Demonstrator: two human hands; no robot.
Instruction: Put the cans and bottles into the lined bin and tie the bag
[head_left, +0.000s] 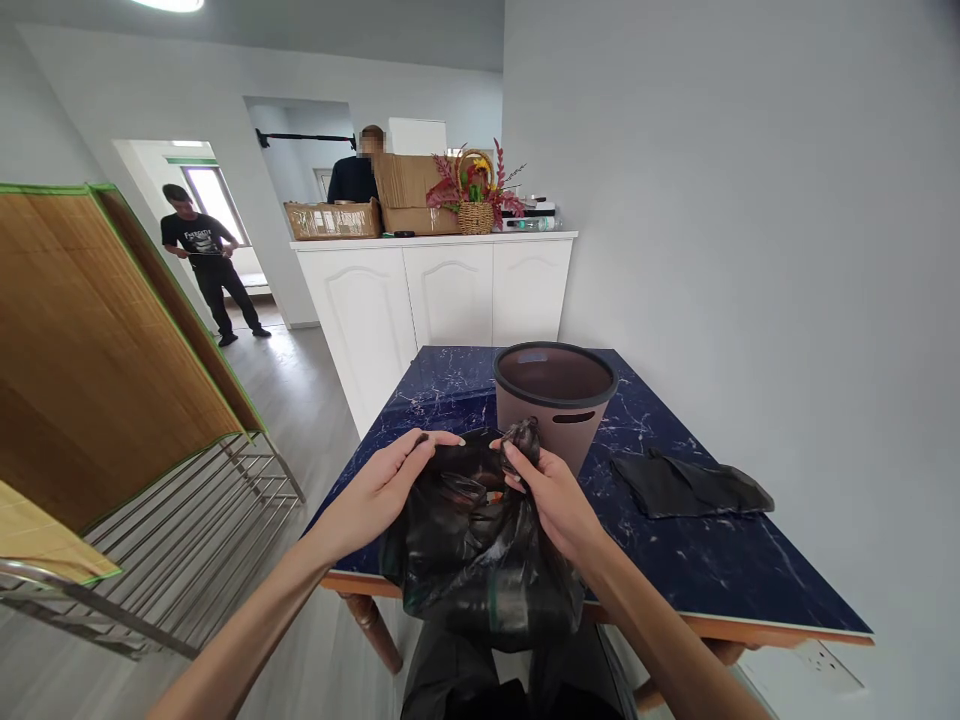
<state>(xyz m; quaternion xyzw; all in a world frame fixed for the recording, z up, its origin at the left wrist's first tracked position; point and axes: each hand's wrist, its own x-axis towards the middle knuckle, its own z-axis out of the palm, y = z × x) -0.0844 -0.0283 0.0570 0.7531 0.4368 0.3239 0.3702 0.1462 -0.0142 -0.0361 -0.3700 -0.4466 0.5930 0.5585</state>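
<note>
A filled black garbage bag (487,570) hangs at the near edge of the table, in front of my body. My right hand (559,500) is closed around a bunched part of its top. My left hand (386,485) pinches a bit of dark plastic between thumb and index finger at the bag's left side, with the index finger stretched toward the right hand. Between the hands the mouth is partly open, and a small orange-red spot shows inside. Just behind the bag stands a brownish-pink trash bin (555,420) with a dark rim. Its visible inside holds no bag.
A folded black bag (690,485) lies on the dark blue marbled table (675,570), right of the bin. Behind stands a white cabinet (450,290) bearing cardboard boxes and a flower basket (475,215). A metal rack (247,480) with bamboo mats is at left. Two people stand farther back.
</note>
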